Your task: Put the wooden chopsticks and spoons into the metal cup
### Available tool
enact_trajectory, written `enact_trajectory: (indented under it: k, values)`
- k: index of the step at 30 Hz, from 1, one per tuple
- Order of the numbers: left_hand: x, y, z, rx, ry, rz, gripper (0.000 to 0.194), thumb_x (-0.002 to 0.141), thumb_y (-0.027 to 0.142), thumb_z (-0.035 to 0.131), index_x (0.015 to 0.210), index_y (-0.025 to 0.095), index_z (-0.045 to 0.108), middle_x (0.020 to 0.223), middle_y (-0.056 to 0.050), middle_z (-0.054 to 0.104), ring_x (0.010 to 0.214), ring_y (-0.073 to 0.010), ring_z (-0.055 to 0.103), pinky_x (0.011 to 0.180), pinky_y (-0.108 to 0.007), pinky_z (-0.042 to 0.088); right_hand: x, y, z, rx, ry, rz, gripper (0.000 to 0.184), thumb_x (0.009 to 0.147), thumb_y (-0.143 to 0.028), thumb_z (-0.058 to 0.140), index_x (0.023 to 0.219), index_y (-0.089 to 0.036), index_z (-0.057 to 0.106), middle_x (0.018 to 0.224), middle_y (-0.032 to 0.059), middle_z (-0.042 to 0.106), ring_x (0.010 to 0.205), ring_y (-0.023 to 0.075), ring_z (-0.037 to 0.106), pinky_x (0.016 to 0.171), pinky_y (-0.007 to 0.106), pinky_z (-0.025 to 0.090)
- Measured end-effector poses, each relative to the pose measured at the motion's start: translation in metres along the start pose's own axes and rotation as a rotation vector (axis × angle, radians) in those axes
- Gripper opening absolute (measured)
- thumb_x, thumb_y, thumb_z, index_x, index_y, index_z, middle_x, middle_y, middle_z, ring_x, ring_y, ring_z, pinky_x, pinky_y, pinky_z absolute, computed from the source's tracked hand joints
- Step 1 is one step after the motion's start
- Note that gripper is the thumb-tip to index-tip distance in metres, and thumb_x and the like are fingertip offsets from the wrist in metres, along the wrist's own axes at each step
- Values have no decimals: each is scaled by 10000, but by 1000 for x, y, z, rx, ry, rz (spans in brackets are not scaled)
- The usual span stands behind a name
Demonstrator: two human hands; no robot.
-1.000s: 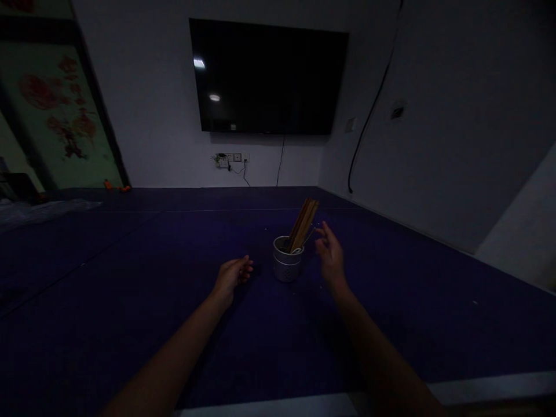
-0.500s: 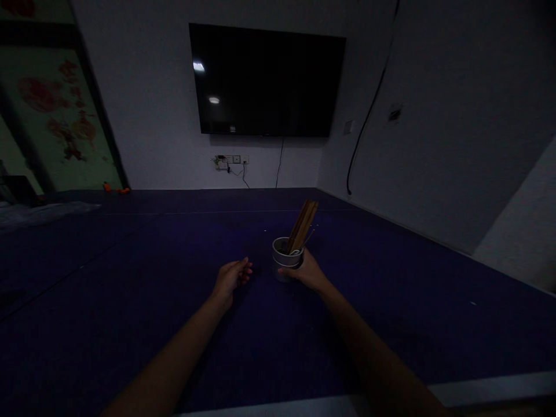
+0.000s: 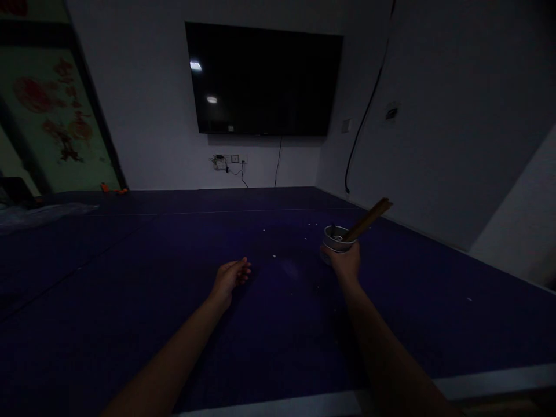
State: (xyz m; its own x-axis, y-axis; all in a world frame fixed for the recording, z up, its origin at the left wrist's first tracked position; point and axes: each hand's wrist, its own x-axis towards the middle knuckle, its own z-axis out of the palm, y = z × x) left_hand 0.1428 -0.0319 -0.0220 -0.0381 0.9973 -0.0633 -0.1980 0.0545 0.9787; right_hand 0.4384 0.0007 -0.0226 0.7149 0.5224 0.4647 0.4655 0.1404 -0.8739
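With your right hand (image 3: 350, 262) wrapped around the round, metal-looking cup (image 3: 337, 245), right of centre above the purple mat (image 3: 282, 330), a slack grip could let the long, leaning, wood-like sticks (image 3: 368, 219) tip it, your left hand (image 3: 230, 278) being half-curled, seemingly empty.

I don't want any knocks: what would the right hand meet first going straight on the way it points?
Past the round grey metal-looking cup it holds, the right hand has a free-looking way over the flat purple surface, probably until the white wall below the black television; depth is unclear.
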Motion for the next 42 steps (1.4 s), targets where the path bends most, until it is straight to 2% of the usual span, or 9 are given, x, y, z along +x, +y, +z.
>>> enact_trajectory:
  k: [5, 18, 23, 27, 30, 34, 36, 38, 42]
  values:
    - [1, 1, 0, -6, -2, -15, 336, 621, 443, 705, 725, 126, 663, 609, -16, 621, 505, -75, 523, 524, -205, 385, 4, 10, 1, -82, -1, 49, 817, 421, -448, 751, 1145, -176, 489, 1081, 133, 611, 963, 299, 579, 788, 393, 438]
    - [0, 0, 2, 4, -5, -4, 348, 629, 460, 695, 728, 128, 663, 608, -22, 619, 504, -81, 522, 523, -211, 384, 13, 29, 3, -53, -77, 3, 835, 454, -480, 732, 1197, -224, 452, 1108, 106, 606, 983, 285, 581, 789, 381, 446]
    - [0, 0, 2, 5, -2, 3, 342, 626, 456, 695, 720, 128, 665, 613, -30, 624, 501, -82, 521, 514, -209, 382, 14, 30, 7, 21, -84, -13, 1121, 441, -480, 748, 1392, -215, 216, 1298, 131, 479, 1155, 297, 487, 923, 415, 402]
    - [-1, 0, 2, 1, -2, 7, 337, 629, 455, 694, 713, 130, 661, 600, -23, 612, 498, -81, 518, 507, -208, 385, 11, 8, -6, -70, -13, -4, 1339, 439, -552, 760, 1433, -33, 28, 1391, 277, 314, 1297, 383, 286, 1039, 491, 261]
    - [0, 1, 3, -25, 19, 30, 360, 626, 471, 697, 717, 125, 657, 599, -24, 610, 500, -82, 520, 512, -210, 396, 5, -19, -23, -153, 128, -163, 1327, 509, -626, 714, 1429, -8, -16, 1456, 304, 120, 1350, 407, 113, 1066, 541, 162]
    - [2, 5, 7, -61, 59, 138, 435, 636, 528, 681, 776, 116, 657, 682, -50, 636, 554, -96, 547, 551, -221, 428, -18, -55, -29, -167, 259, -492, 1129, 687, -619, 597, 1442, -124, -80, 1504, 213, 0, 1376, 358, 31, 1058, 583, 137]
    - [1, 8, 11, -118, 14, 172, 495, 636, 561, 673, 874, 127, 652, 818, -82, 663, 643, -126, 586, 618, -252, 462, -40, -69, -17, -138, 129, -683, 937, 803, -556, 490, 1448, -170, -69, 1516, 167, 31, 1381, 322, 74, 1060, 561, 174]
    - [-3, 11, 18, -224, -103, 122, 564, 634, 603, 656, 971, 151, 632, 991, -114, 656, 799, -179, 617, 727, -309, 483, -65, -80, 2, -136, -190, -856, 736, 880, -507, 355, 1457, -217, 1, 1520, 118, 96, 1379, 294, 123, 1055, 538, 214]
    - [-21, 14, 33, -439, -413, -87, 679, 679, 717, 512, 1067, 170, 617, 1167, -137, 600, 1118, -270, 534, 943, -390, 407, -109, -89, 36, -147, -739, -1133, 673, 878, -573, 275, 1435, -199, 210, 1461, 102, 306, 1346, 270, 229, 1064, 473, 223]
